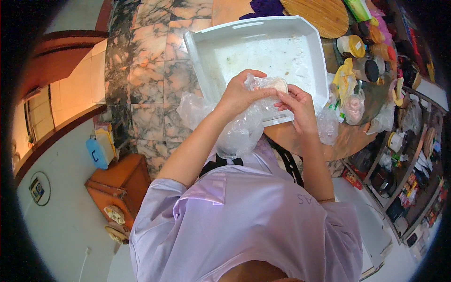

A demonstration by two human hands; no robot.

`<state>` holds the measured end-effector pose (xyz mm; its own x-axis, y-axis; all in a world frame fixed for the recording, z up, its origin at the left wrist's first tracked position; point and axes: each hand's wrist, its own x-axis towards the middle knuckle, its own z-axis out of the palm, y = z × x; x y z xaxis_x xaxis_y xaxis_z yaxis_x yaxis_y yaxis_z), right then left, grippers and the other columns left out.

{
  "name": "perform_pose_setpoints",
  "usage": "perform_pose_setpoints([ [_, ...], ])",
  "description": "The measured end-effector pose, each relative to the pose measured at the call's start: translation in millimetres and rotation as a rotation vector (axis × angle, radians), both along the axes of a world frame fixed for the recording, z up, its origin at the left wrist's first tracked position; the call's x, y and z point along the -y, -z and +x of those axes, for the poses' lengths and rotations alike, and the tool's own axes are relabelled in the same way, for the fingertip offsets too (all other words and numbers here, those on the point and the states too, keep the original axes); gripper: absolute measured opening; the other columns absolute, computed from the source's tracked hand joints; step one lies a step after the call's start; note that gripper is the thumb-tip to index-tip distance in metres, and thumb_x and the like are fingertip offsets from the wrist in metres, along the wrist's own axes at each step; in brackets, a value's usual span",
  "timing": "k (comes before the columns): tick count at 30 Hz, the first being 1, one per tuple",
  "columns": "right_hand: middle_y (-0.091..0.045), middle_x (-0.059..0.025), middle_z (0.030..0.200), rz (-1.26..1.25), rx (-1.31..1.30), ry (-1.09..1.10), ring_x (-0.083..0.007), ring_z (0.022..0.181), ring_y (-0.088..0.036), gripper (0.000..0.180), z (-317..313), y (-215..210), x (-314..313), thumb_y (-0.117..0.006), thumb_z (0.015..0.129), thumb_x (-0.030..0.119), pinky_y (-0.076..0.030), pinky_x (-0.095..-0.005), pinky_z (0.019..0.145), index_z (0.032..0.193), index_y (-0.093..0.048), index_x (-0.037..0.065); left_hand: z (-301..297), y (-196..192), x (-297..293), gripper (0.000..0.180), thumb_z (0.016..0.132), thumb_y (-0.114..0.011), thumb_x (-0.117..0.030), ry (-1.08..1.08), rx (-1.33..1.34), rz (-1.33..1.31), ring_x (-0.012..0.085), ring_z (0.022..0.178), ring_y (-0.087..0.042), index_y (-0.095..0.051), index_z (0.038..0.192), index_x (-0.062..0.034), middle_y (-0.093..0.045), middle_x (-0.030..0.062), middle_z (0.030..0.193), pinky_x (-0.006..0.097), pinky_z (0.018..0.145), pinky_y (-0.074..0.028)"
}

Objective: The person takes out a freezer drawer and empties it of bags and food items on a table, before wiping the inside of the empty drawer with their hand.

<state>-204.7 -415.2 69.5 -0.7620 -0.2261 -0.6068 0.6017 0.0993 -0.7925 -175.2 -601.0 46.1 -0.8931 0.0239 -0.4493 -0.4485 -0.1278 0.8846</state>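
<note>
Left hand [238, 94]: holding clear crumpled plastic bag [242, 129], above near edge of white rectangular tray [244, 51].
Right hand [302, 108]: fingertips by pale round piece [280, 84] above tray; cannot tell whether gripping.

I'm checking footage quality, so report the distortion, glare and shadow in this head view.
In the head view, fisheye curvature bows the dark open shelving rack at right, and black vignetting rounds the corners; in the same view, pale highlights glint on the clear crinkled plastic bag, and a soft shadow dims part of the lilac fabric shirt.
</note>
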Motion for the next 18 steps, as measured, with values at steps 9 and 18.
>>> perform_pose_setpoints([
  [9, -0.065, -0.0071, 0.082, 0.026, -0.058, -0.149, -0.0111, 0.067, -0.063, 0.027, -1, -6, 3, -0.07, 0.082, 0.012, -0.049, -0.0211, 0.058, 0.103, -0.062, -0.004, 4, 1, -15, 0.012, 0.081, -0.07, -0.012, -0.206, -0.155, -0.117, 0.0107, 0.074, -0.061, -0.07, 0.088, -0.0021, -0.069, 0.0044, 0.083, 0.025, 0.067, -0.049],
  [18, -0.065, -0.0081, 0.082, -0.04, 0.072, -0.089, -0.0127, 0.067, -0.063, 0.028, -1, -10, 8, -0.068, 0.083, 0.015, -0.05, -0.0223, 0.06, 0.102, -0.062, -0.004, 1, 1, -11, 0.012, 0.082, -0.07, -0.014, -0.334, 0.194, 0.394, 0.01, 0.071, -0.059, -0.069, 0.087, -0.003, -0.067, 0.005, 0.078, 0.025, 0.065, -0.047],
])
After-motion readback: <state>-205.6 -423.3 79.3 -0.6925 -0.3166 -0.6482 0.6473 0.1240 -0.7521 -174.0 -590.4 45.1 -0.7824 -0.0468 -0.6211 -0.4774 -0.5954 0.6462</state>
